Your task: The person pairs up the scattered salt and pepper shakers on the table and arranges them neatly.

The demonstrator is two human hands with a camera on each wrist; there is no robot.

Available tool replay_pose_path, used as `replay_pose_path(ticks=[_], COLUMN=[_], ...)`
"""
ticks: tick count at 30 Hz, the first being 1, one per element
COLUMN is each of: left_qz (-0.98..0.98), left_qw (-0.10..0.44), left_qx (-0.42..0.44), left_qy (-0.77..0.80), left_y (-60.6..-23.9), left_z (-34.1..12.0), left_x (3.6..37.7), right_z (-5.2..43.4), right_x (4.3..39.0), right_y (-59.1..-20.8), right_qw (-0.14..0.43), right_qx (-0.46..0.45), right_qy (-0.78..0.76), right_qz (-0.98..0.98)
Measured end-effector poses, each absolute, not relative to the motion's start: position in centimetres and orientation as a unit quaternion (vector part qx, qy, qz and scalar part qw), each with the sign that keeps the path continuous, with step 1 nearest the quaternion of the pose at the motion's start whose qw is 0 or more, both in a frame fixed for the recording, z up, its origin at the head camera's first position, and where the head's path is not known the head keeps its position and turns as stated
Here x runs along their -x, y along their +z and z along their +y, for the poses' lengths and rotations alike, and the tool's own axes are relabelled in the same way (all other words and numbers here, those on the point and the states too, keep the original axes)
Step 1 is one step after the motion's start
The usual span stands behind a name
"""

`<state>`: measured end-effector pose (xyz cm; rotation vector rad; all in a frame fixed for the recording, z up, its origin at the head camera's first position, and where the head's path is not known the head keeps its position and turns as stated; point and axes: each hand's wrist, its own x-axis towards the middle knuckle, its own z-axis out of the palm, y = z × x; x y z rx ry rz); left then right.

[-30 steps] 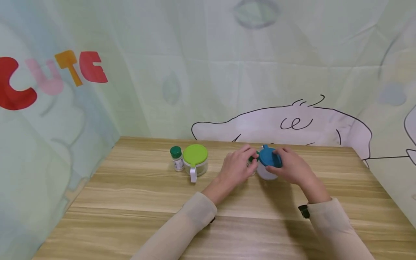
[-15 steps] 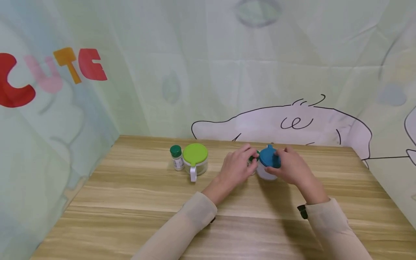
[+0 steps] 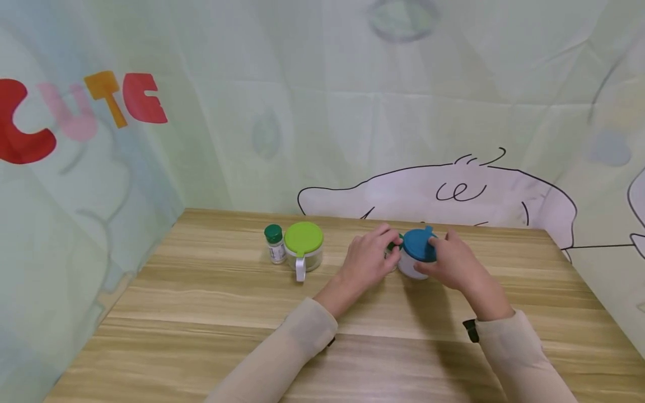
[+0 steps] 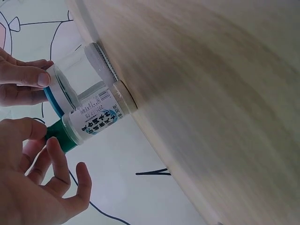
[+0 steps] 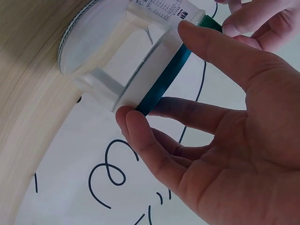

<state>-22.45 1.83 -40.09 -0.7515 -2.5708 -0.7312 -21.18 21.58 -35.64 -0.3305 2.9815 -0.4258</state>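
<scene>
A clear round jar [image 4: 79, 70] with a blue lid [image 3: 418, 243] stands upright near the table's back edge. My right hand [image 3: 457, 263] grips its lid by the rim, thumb on one side and fingers on the other, as the right wrist view shows. Touching or nearly touching the jar on its left is a small labelled seasoning bottle [image 4: 101, 115]. My left hand [image 3: 367, 257] pinches that bottle's green cap [image 4: 63, 136] between thumb and fingers. From the head camera, the left hand hides most of the bottle.
Farther left on the wooden table [image 3: 227, 324] stand a jar with a lime-green lid [image 3: 304, 238] and a pale handle [image 3: 300, 268], and beside it another green-capped bottle [image 3: 275, 246]. A printed cloth backdrop [image 3: 322, 140] rises behind the table.
The blue lid's small tab has swung from the back left round to the back right, with my right hand staying on the lid. My left hand keeps its place on the green cap.
</scene>
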Motion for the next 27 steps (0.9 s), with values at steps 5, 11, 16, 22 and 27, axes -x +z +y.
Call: replay_pose_path(ticks=[5, 11, 16, 22, 27], left_qz=[-0.911, -0.914, -0.915, -0.912, -0.909], left_qw=[0.177, 0.176, 0.172, 0.182, 0.19], left_qx=[0.265, 0.262, 0.261, 0.262, 0.265], left_qy=[-0.261, -0.256, -0.255, -0.258, -0.258], left_y=[-40.2, -40.1, -40.2, -40.3, -40.2], left_z=[1.8, 1.9, 1.8, 1.9, 1.9], left_x=[22.4, 22.4, 22.3, 22.3, 22.4], right_z=[22.0, 23.0, 22.9, 22.6, 22.3], right_x=[21.2, 21.1, 21.2, 21.2, 21.3], right_y=[-35.7, -35.8, -36.2, -36.3, -36.2], right_qw=[0.047, 0.013, -0.001, -0.015, -0.023], right_qx=[0.117, 0.128, 0.145, 0.158, 0.157], right_qy=[-0.147, -0.178, -0.202, -0.189, -0.172], right_qz=[0.981, 0.976, 0.969, 0.969, 0.972])
